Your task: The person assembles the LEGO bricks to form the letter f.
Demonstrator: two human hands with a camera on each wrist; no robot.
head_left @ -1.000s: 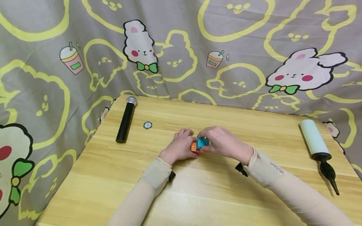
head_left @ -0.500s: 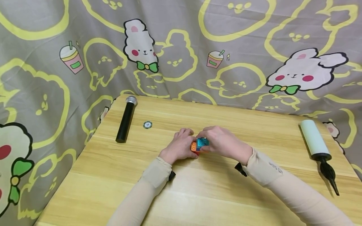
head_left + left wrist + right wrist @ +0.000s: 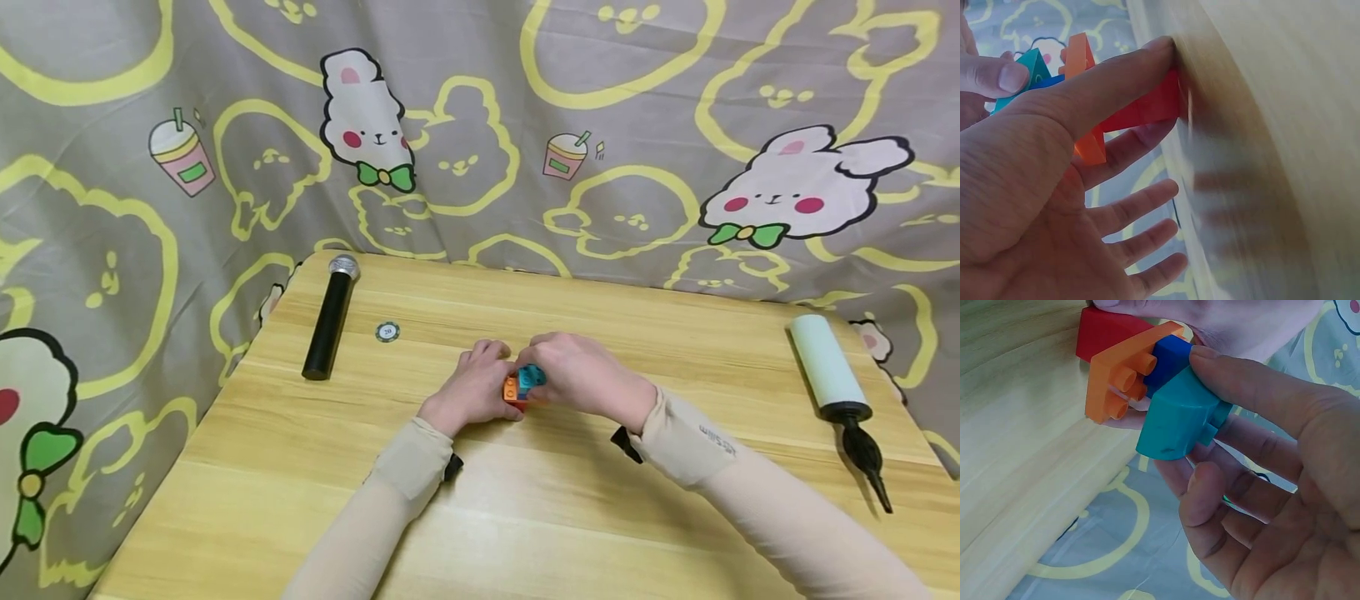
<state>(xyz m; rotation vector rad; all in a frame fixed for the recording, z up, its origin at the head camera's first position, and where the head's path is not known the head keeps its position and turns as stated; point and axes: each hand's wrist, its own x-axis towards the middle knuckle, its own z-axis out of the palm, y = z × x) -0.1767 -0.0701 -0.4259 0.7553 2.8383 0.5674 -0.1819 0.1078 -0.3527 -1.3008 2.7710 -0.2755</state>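
Near the table's middle stands a small stack of toy building bricks. A red brick (image 3: 1147, 105) is at the bottom, touching the wooden table (image 3: 480, 525). My left hand (image 3: 471, 390) pinches it between thumb and index finger, the other fingers spread. Above it lies a wide orange brick (image 3: 1099, 387) with several bare studs, and a blue brick (image 3: 1171, 359) sits on part of that. My right hand (image 3: 581, 377) pinches a teal brick (image 3: 1175, 415) with a curved side. In the right wrist view the teal brick is tilted against the blue one; whether their studs are joined cannot be told.
A black microphone (image 3: 327, 327) with a silver head lies at the back left. Beside it is a round chip (image 3: 387, 332) marked 20. At the right lies a pale green hand pump (image 3: 828, 362) with a black nozzle. A patterned curtain (image 3: 465, 142) hangs behind the table.
My right hand has turned slightly, and the teal brick tilts more than before. My left hand keeps its grip on the red brick. The head view has shifted a little.
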